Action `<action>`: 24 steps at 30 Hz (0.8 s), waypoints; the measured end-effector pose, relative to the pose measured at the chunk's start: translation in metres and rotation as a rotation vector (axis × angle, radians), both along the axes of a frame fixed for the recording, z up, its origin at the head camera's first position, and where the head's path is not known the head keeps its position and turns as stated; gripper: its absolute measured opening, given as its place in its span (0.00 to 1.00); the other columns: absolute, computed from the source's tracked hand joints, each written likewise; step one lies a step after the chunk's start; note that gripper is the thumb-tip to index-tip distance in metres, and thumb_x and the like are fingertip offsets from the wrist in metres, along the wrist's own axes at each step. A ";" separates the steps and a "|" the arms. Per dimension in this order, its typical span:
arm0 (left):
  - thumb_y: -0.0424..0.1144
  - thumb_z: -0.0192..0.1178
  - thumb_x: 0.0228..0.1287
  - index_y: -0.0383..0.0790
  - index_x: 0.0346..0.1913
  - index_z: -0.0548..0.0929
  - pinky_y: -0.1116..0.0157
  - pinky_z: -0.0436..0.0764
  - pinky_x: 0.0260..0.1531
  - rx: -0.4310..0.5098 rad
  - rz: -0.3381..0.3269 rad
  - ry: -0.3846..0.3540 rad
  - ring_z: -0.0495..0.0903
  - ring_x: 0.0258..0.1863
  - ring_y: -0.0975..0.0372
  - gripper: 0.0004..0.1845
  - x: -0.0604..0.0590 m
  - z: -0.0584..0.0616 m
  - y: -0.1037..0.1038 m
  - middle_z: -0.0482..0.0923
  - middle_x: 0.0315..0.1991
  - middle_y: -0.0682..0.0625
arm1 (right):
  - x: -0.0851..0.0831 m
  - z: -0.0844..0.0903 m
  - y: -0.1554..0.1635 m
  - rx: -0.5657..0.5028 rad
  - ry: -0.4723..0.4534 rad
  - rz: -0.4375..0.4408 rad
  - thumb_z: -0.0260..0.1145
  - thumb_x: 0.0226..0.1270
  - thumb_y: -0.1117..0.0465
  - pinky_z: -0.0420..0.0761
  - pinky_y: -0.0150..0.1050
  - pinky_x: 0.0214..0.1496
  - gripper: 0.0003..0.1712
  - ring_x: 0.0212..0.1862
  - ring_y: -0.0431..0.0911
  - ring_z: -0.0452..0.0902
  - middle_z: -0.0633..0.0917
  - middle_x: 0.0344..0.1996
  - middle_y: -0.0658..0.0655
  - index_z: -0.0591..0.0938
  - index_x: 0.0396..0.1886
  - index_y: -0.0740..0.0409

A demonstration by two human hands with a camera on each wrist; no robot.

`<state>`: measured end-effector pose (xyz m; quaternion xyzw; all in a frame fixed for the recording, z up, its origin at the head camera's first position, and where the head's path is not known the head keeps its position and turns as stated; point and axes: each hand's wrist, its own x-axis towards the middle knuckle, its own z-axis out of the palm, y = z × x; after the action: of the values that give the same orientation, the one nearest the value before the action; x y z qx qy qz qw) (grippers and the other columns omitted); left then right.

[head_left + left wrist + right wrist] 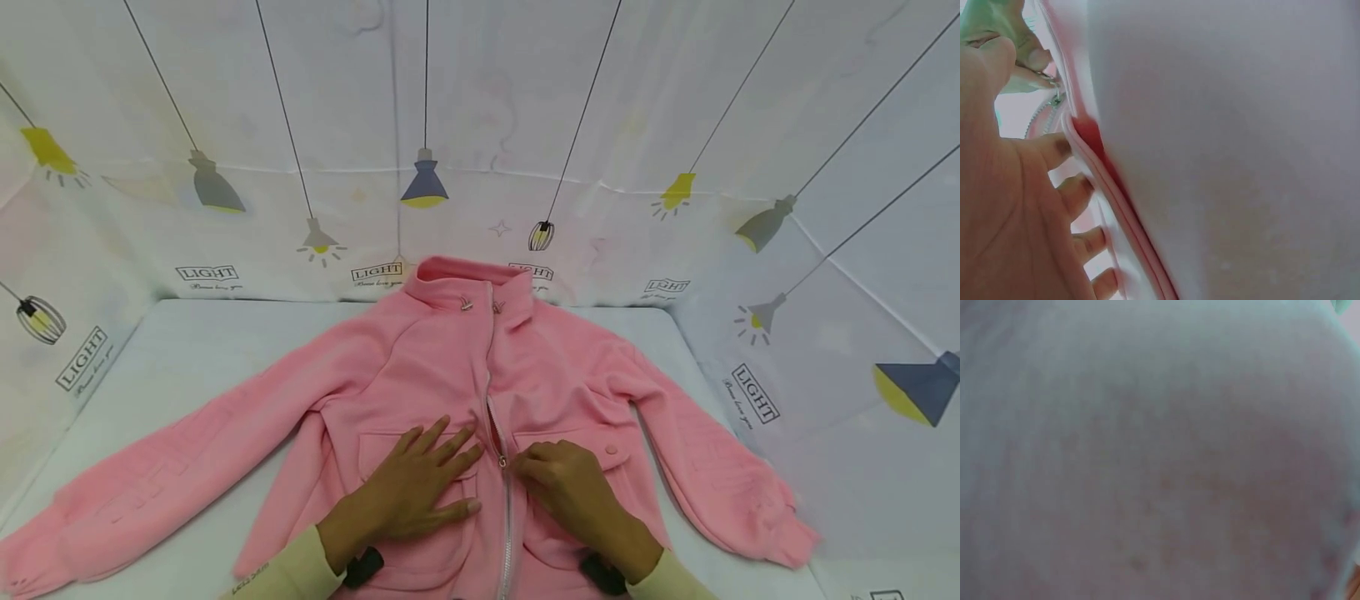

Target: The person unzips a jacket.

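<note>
The head view shows one pink jacket (420,400) spread front-up across the lower middle of the frame on a white table (187,350), both sleeves flung out to the sides. The left hand (420,487) lies flat on the chest with fingers straight and spread, holding nothing. The right hand (573,492), just right of the zipper (501,460), has its fingers curled and pinches the zipper pull. The left wrist view alone shows that pinch from up close, in its upper left corner; the right wrist view is filled by blurred cloth. On the backdrop (480,125), the word "LIGHT" can be read on seven printed labels among drawn hanging lamps
</note>
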<state>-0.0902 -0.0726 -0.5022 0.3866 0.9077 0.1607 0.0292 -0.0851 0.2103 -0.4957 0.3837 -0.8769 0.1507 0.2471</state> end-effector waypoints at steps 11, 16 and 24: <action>0.74 0.44 0.76 0.67 0.86 0.51 0.28 0.63 0.71 -0.024 0.003 -0.030 0.53 0.84 0.36 0.42 -0.002 0.004 0.017 0.42 0.89 0.57 | 0.001 0.000 0.001 0.009 -0.071 -0.022 0.84 0.50 0.64 0.84 0.35 0.37 0.14 0.34 0.36 0.86 0.91 0.31 0.40 0.94 0.35 0.43; 0.74 0.40 0.78 0.67 0.85 0.58 0.28 0.68 0.66 -0.045 0.044 0.041 0.59 0.82 0.38 0.38 -0.005 -0.004 0.025 0.53 0.87 0.56 | 0.003 -0.001 -0.002 0.006 -0.075 -0.004 0.84 0.49 0.65 0.85 0.34 0.37 0.14 0.33 0.36 0.86 0.91 0.31 0.40 0.94 0.34 0.43; 0.76 0.38 0.77 0.70 0.84 0.60 0.28 0.69 0.65 -0.111 0.089 0.064 0.59 0.83 0.38 0.38 -0.010 -0.011 0.035 0.58 0.85 0.59 | 0.011 0.002 -0.005 0.034 -0.132 -0.005 0.85 0.50 0.65 0.79 0.28 0.30 0.14 0.27 0.34 0.78 0.92 0.30 0.41 0.95 0.36 0.46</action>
<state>-0.1006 -0.0377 -0.5132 0.3484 0.9320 0.0990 0.0144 -0.0741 0.2053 -0.4939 0.3750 -0.8946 0.1603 0.1825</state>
